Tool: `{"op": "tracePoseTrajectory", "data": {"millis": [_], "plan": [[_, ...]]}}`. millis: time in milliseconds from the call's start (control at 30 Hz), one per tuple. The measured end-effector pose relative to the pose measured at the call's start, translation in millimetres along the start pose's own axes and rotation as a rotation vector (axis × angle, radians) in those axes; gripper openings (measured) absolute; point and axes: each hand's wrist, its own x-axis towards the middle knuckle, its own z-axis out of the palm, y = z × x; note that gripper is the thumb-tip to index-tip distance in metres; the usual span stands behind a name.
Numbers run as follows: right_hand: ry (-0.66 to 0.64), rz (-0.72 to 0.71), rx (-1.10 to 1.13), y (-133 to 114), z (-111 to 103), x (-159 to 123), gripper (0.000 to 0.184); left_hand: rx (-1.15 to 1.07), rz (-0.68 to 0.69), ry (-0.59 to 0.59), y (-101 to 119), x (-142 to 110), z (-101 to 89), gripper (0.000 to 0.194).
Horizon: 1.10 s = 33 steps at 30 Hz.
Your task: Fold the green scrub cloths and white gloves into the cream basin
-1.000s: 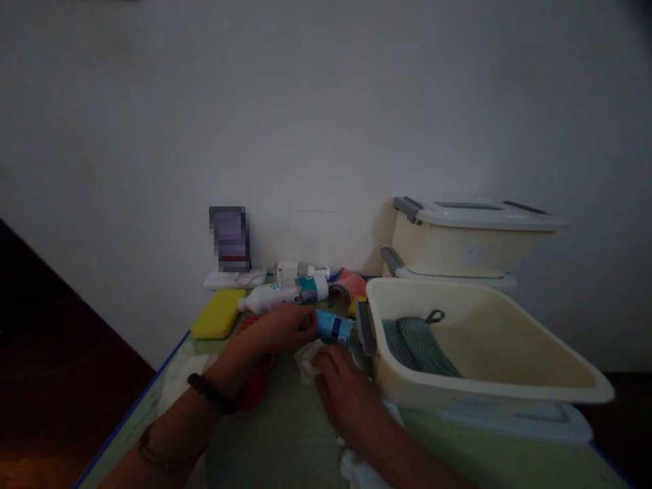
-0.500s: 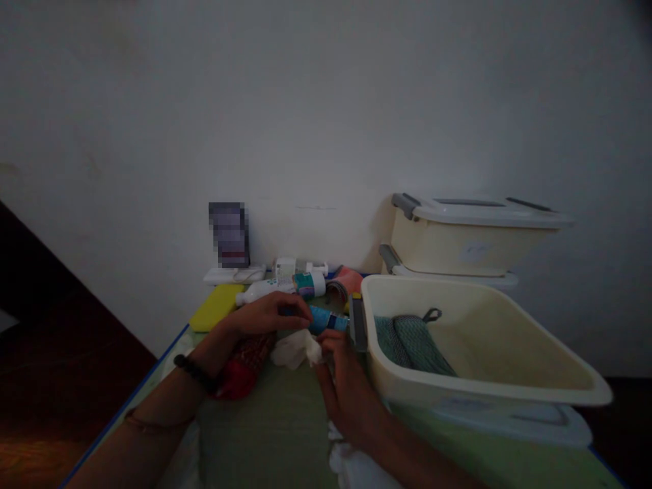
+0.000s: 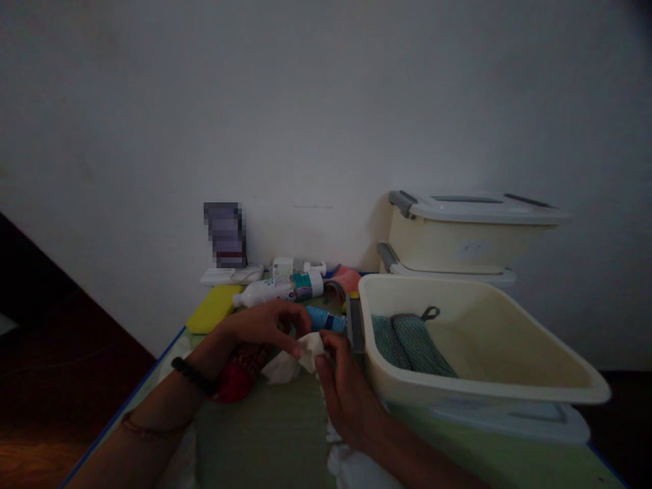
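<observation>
We've got a white cloth (image 3: 311, 353) clamped between the right hand's (image 3: 349, 394) thumb and fingers, its loose end trailing left. Left hand (image 3: 267, 324): thumb and fingers apart, thumb at the cloth's edge. Just beyond the grip we see a blue packet (image 3: 326, 319); left, a red bundle (image 3: 235, 380); right, a cream bin (image 3: 489, 388) holding green fabric (image 3: 420, 346).

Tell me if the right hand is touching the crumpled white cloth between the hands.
Touching: the head view shows the edge of the crumpled white cloth pinched between thumb and fingers of the right hand.
</observation>
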Motion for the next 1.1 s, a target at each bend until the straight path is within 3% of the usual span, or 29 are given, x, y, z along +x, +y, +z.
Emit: {"op": "tracePoseTrajectory", "data": {"millis": [100,233,400,633,867,1100], "plan": [[-0.076,-0.035,0.024,-2,-5,-1,0.033,-0.024,-0.021,0.001,-1,2,2.9,0.026],[-0.110,-0.025,0.006,0,-5,-1,0.059,-0.085,-0.022,0.035,-2,3,4.4,0.026],[-0.054,0.102,0.021,5,-2,5,0.037,-0.174,-0.011,0.136,-3,0,3.2,0.027],[-0.020,0.133,0.068,4,-4,7,0.032,-0.292,-0.029,0.216,-6,-1,4.5,0.030],[-0.065,0.067,0.145,7,-5,4,0.031,-0.372,0.023,0.343,-13,-3,-1.3,0.053],[-0.007,-0.109,0.062,13,-2,0,0.029,-0.368,0.051,0.359,-15,3,0.1,0.032]]}}
